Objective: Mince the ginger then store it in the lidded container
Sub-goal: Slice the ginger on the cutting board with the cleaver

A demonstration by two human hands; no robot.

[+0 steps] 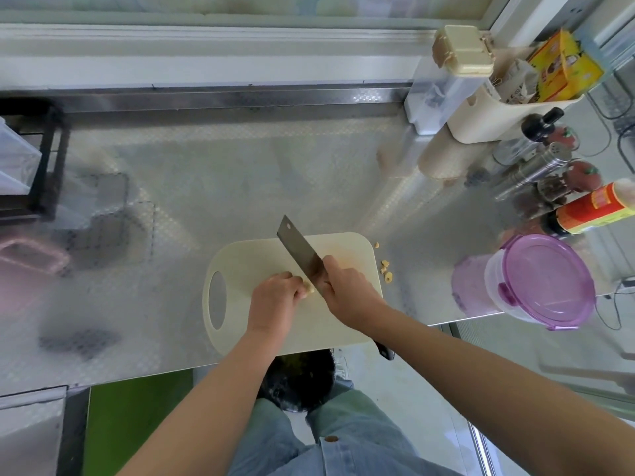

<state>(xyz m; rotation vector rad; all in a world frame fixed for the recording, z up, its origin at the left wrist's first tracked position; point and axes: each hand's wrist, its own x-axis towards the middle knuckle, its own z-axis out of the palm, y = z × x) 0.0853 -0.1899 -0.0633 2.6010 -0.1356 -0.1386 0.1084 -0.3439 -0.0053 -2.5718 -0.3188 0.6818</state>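
My left hand [275, 298] pinches the ginger [310, 288] on the cutting board [247, 259], near me. My right hand [347, 290] grips the cleaver [299, 250] just beside it. I'd keep fingertips tucked and slice thinly. The lidded container [546, 283] stands closed at the right.

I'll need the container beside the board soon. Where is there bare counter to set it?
Bare counter lies behind the board, up to the back ledge, and left of the board toward the black rack. The right is crowded: ginger scraps, the container and bottles.
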